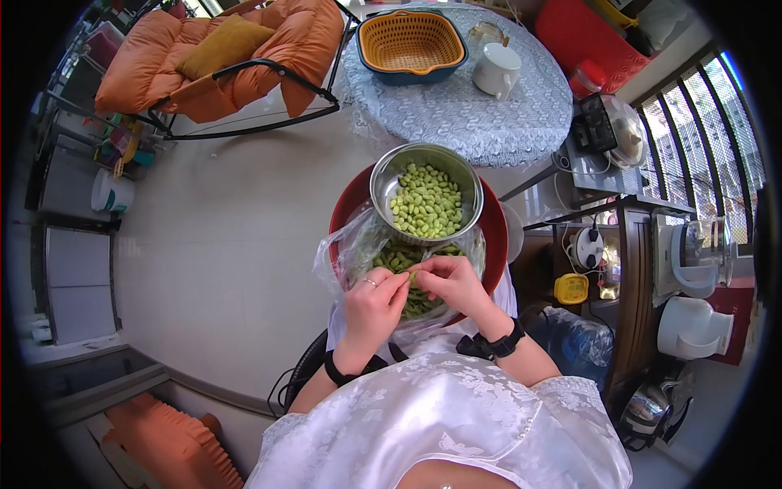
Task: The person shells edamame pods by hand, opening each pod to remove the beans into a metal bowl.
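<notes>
My left hand point(376, 303) and my right hand point(450, 281) meet fingertip to fingertip, pinching a green bean pod point(414, 279) between them. Under them, more green pods point(419, 306) lie in a clear plastic bag point(358, 236), which spreads inside a red basin point(494, 236). Just beyond my fingers, a steel pot point(380, 189) rests at the far side of the basin and holds many shelled green beans point(426, 200). A ring is on my left hand, and both wrists carry black bands.
Ahead stands a table with a patterned cloth point(423, 122), bearing an orange colander point(411, 41) and a white mug point(497, 69). An orange cushioned rocking chair point(236, 57) is at the far left. Shelves with appliances, including a white kettle point(692, 328), line the right side.
</notes>
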`<state>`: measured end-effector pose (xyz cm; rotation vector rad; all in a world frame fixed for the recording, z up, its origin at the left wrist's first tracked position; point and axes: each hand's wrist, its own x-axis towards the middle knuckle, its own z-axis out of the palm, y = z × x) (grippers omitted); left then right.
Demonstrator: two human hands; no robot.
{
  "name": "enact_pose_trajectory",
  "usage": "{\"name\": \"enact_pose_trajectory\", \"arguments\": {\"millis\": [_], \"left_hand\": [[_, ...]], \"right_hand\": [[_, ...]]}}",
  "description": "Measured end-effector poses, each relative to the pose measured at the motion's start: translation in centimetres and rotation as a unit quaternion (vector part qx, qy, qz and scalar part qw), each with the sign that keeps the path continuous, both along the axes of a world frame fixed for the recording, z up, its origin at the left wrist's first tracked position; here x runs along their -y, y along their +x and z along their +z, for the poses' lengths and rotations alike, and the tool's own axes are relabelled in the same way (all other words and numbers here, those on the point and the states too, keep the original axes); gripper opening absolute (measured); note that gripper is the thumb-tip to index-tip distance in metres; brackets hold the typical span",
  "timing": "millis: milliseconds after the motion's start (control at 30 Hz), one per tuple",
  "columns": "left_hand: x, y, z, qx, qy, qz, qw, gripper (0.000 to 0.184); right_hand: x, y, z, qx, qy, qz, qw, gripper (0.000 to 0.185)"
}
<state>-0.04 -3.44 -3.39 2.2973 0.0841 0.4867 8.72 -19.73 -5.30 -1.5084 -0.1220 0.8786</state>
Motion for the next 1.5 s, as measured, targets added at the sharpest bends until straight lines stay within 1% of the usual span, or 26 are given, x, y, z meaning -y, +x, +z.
{"name": "enact_pose_trajectory", "arguments": {"millis": [100,300,367,500,567,600,667,733,800,833,900,967,1033,1100,1167,1233,1300,1433,1500], "left_hand": [[0.2,0.1,0.3,0.006,0.011,0.000,1.000,0.014],[0.6,0.4,0.4,0.019,0.022,0.012,1.000,0.013],[0.9,0.4,1.1,0.012,-0.008,0.009,1.000,0.012],[0.9,0.6,0.6,0.019,-0.008,0.014,1.000,0.010],[0.9,0.5,0.1,-0.030,-0.136,0.046,0.989,0.007],[0.8,0.5,-0.3,-0.031,-0.136,0.046,0.989,0.007],[0.3,0.4,-1.2,-0.088,-0.262,0.046,0.960,0.005],[0.0,0.2,-1.5,-0.100,-0.281,0.052,0.953,0.007],[-0.1,0.1,-1.9,-0.111,-0.302,0.057,0.945,0.009],[-0.2,0.0,-2.1,-0.125,-0.324,0.060,0.936,0.009],[-0.3,0.0,-2.2,-0.138,-0.346,0.063,0.926,0.009],[-0.3,0.0,-2.1,-0.154,-0.350,0.060,0.922,0.009],[-0.3,0.0,-1.7,-0.138,-0.338,0.043,0.930,0.009],[-0.4,0.0,-1.4,-0.122,-0.326,0.027,0.937,0.008],[-0.4,-0.1,-1.2,-0.108,-0.261,0.003,0.959,0.006],[-0.4,-0.1,-0.8,-0.116,-0.254,0.005,0.960,0.006],[-0.3,-0.1,-0.7,-0.124,-0.247,0.006,0.961,0.007],[-1.0,0.0,-0.7,-0.153,-0.247,-0.007,0.957,0.007],[-1.3,0.0,-0.9,-0.166,-0.256,-0.018,0.952,0.007]], "right_hand": [[-0.2,-0.2,0.0,-0.027,0.027,-0.021,0.999,0.026],[-0.5,-0.5,-0.3,-0.029,0.060,-0.037,0.997,0.023],[-0.5,-0.6,-0.9,-0.031,0.067,-0.046,0.996,0.023],[-0.3,-0.6,-0.7,-0.026,0.082,-0.059,0.995,0.022],[-0.3,-0.5,-0.1,-0.025,0.080,-0.057,0.995,0.021],[-0.4,-0.5,0.0,-0.023,0.079,-0.055,0.995,0.021],[-0.5,-0.6,0.1,-0.013,0.076,-0.064,0.995,0.020],[-0.6,-0.6,-0.3,-0.003,0.074,-0.073,0.995,0.020],[-0.8,-0.6,-0.8,0.138,0.080,-0.077,0.984,0.021],[-0.7,-0.5,-0.3,0.138,0.080,-0.077,0.984,0.021],[-0.3,-0.3,1.1,0.296,0.007,-0.020,0.955,0.020],[-0.3,-0.3,1.2,0.306,-0.001,-0.015,0.952,0.019],[-0.1,0.0,1.2,0.316,-0.008,-0.011,0.949,0.018],[0.2,0.4,1.3,0.316,-0.028,0.031,0.948,0.018],[0.3,0.3,1.6,0.319,-0.028,0.035,0.947,0.018],[0.3,0.2,1.9,0.322,-0.029,0.039,0.946,0.018],[0.2,0.2,2.2,0.349,-0.040,0.059,0.935,0.015],[0.1,0.0,2.0,0.380,-0.040,0.061,0.922,0.016],[0.1,-0.1,1.6,0.428,-0.037,0.083,0.899,0.017]]}}
